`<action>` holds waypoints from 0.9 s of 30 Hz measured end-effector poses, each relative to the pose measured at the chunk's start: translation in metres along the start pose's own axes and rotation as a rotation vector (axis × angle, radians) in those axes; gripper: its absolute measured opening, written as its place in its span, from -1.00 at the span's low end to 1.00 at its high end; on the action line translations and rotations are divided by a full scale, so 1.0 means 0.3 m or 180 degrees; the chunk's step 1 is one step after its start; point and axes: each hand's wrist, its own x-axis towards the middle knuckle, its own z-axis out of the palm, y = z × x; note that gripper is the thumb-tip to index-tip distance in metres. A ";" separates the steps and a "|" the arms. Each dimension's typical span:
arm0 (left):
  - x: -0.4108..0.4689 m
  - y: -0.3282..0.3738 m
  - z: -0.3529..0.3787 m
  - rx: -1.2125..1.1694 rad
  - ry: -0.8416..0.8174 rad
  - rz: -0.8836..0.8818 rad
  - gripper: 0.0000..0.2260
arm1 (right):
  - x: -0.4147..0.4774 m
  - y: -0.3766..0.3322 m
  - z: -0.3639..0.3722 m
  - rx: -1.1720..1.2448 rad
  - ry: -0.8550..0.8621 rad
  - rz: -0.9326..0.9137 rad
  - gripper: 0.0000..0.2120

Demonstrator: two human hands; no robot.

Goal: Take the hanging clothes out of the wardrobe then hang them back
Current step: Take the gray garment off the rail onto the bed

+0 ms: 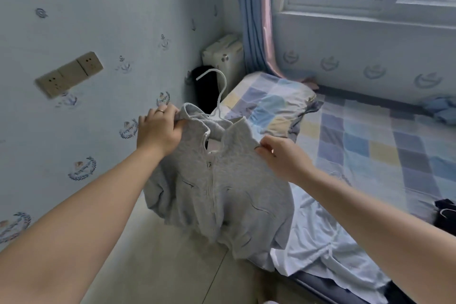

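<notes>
A grey zip-up hoodie (222, 192) hangs in mid-air in front of me on a white hanger (217, 91), whose hook sticks up above the collar. My left hand (160, 128) grips the hoodie's left shoulder near the collar. My right hand (281, 155) pinches the fabric at the right shoulder. The zip is closed up to the chest and the hem droops over the bed's near corner. No wardrobe is in view.
A bed (370, 155) with a checked sheet and a pillow (274, 106) fills the right side. A dark garment on a hanger (446, 215) and blue clothes (441, 108) lie on it. A white suitcase (222, 57) and a black object (204, 86) stand in the corner.
</notes>
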 end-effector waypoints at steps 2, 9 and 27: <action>0.055 0.017 0.096 -0.0064 -0.0136 -0.0113 -0.78 | 0.072 0.075 0.027 0.0016 -0.0071 0.0145 -0.82; 0.263 0.092 0.402 -0.0198 -0.0599 -0.0277 -0.78 | 0.318 0.335 0.107 0.0045 -0.0239 0.0528 -0.84; 0.636 -0.007 1.211 -0.0762 -0.1994 -0.0101 -0.81 | 0.672 0.707 0.583 -0.0472 -0.0317 0.2061 -0.85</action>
